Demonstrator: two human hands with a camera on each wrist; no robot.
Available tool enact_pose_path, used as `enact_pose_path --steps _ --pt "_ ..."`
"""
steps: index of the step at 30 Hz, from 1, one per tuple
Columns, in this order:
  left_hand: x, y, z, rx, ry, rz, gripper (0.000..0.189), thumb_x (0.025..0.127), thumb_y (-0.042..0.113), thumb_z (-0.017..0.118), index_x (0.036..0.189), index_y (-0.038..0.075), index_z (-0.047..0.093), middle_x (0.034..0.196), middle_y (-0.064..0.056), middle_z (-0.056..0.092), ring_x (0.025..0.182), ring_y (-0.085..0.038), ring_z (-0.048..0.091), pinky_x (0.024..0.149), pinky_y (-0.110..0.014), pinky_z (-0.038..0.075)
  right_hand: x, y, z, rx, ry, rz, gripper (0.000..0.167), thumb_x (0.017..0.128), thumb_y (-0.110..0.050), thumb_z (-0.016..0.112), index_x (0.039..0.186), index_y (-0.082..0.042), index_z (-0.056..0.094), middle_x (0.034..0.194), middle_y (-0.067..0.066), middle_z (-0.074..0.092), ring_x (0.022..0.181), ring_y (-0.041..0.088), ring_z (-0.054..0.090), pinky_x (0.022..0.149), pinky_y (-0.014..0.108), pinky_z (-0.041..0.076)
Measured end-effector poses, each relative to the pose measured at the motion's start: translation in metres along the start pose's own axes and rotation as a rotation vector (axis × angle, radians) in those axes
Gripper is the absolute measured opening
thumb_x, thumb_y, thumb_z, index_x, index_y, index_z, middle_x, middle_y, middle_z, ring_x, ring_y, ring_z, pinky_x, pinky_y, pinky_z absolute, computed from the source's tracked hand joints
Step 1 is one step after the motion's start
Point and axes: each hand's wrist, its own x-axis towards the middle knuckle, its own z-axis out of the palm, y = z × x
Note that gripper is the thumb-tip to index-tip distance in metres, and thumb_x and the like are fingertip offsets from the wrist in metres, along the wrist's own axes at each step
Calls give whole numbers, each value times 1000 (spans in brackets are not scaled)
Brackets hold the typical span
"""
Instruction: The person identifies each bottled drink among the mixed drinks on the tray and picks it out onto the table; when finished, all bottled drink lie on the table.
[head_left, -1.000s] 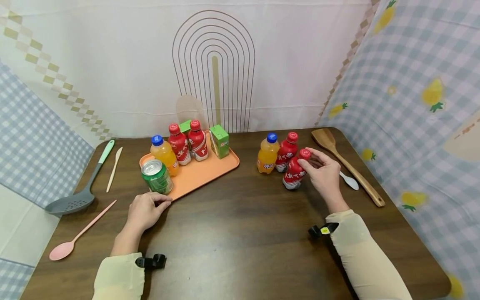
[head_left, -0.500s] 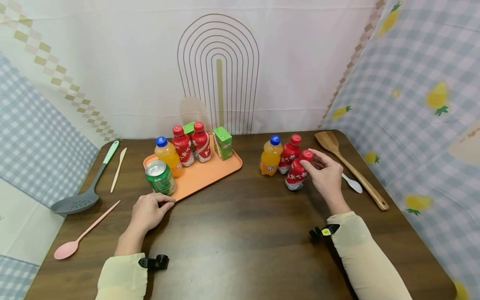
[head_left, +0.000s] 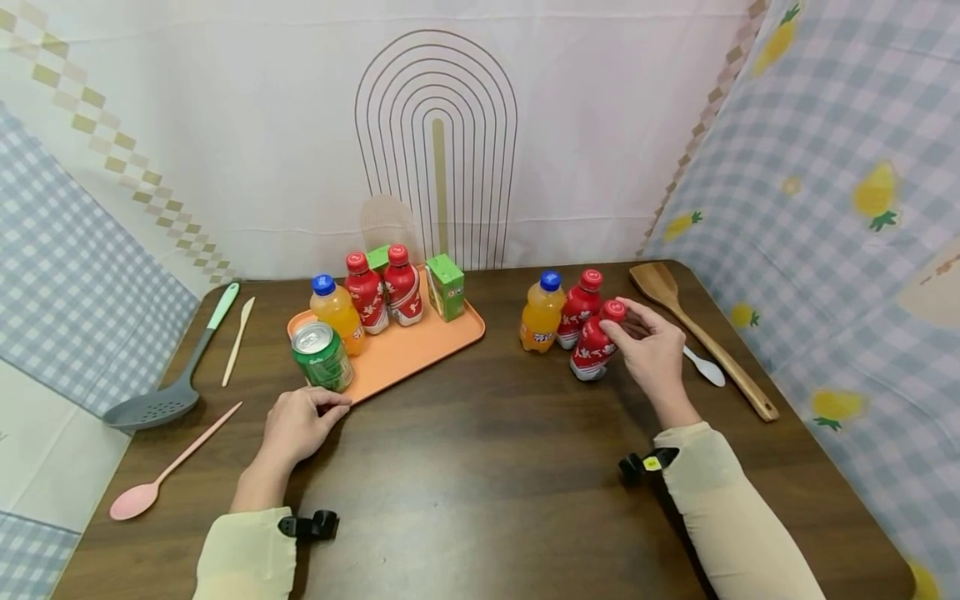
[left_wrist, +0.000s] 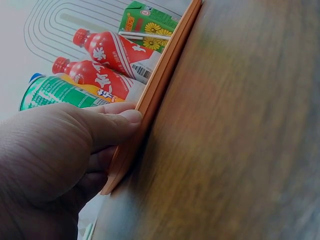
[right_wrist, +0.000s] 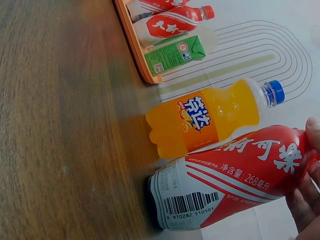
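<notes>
With thumb and fingers, my left hand [head_left: 295, 423] pinches the near left corner of an orange tray [head_left: 408, 360]; the thumb lies on its rim in the left wrist view. On the tray stand a green can [head_left: 322, 360], an orange soda bottle [head_left: 341, 315], two red soda bottles [head_left: 366, 298] and green drink cartons [head_left: 447, 290], one mostly hidden. At the right, my right hand [head_left: 654, 354] grips another red soda bottle [right_wrist: 235, 180] near its cap, and the bottle leans slightly. Close behind it are a further red bottle [head_left: 577, 310] and an orange soda bottle [right_wrist: 220, 120].
A slotted turner [head_left: 161, 404], a light knife [head_left: 238, 342] and a pink spoon [head_left: 135, 501] lie at the left. Along the right edge are a wooden spatula [head_left: 697, 337] and a white spoon [head_left: 707, 368]. Fabric walls [head_left: 300, 150] enclose the table's back and sides.
The head view has shifted a little, moving the whole scene slightly rightward in it. Both hands keep their holds, and the bottles and tray stay in place relative to each other.
</notes>
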Motion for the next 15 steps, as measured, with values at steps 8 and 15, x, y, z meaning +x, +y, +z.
enact_pose_path --steps 8,15 --pt "0 1 0 -3 -13 -13 8 84 20 76 91 17 79 92 -3 72 88 -27 65 74 -49 49 0 2 0 17 -1 -1 39 80 -11 79 115 0 68 103 19 69 89 7 66 78 24 54" --pt "0 0 -1 2 -12 -13 8 84 21 76 91 17 79 92 -3 72 87 -27 65 74 -49 49 0 1 1 26 1 -3 39 80 -11 79 115 0 68 104 19 69 89 8 66 78 24 54"
